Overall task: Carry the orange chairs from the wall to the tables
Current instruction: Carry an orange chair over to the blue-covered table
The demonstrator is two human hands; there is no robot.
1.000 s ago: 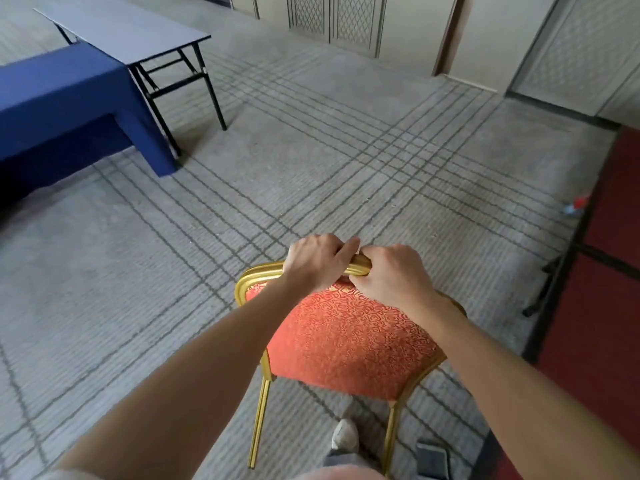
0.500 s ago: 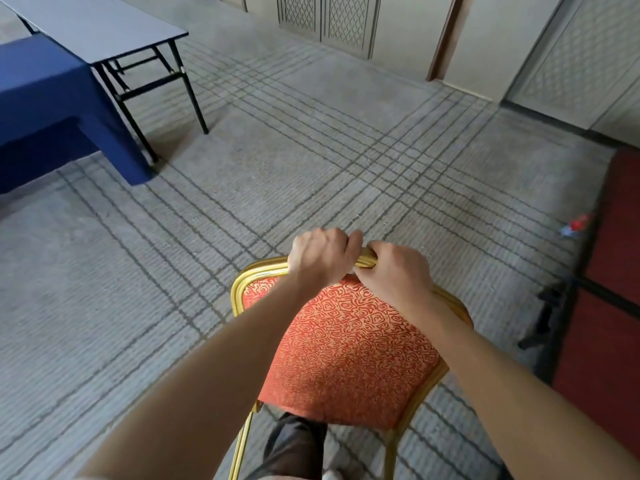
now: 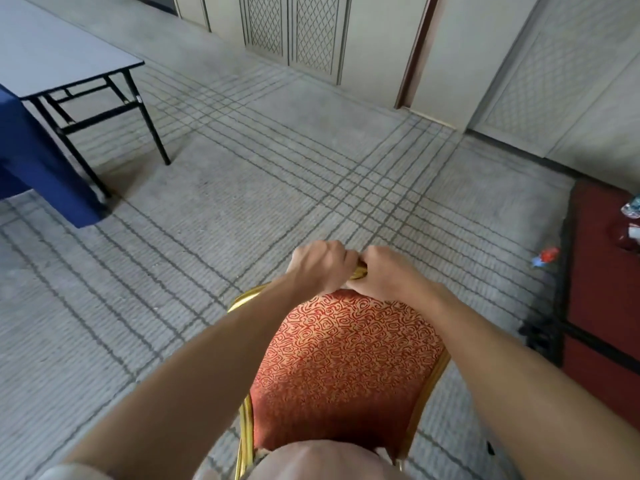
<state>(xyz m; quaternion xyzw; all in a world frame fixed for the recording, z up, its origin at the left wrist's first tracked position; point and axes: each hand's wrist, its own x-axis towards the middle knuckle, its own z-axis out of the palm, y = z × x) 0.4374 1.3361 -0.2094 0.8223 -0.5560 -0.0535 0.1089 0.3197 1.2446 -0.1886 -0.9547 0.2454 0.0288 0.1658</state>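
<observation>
We have one orange chair [image 3: 346,358] in hand, left grip [image 3: 320,263] and right grip [image 3: 391,275] both clenched round the top rail of its back. It is out on the carpet [image 3: 242,209], well apart from the desk [image 3: 62,64] at far left: the carry looks midway, setting down remains

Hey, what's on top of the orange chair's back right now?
The left hand and right hand grip the gold top rail of the orange chair, side by side. They hide its middle; only a sliver shows between them.
</observation>
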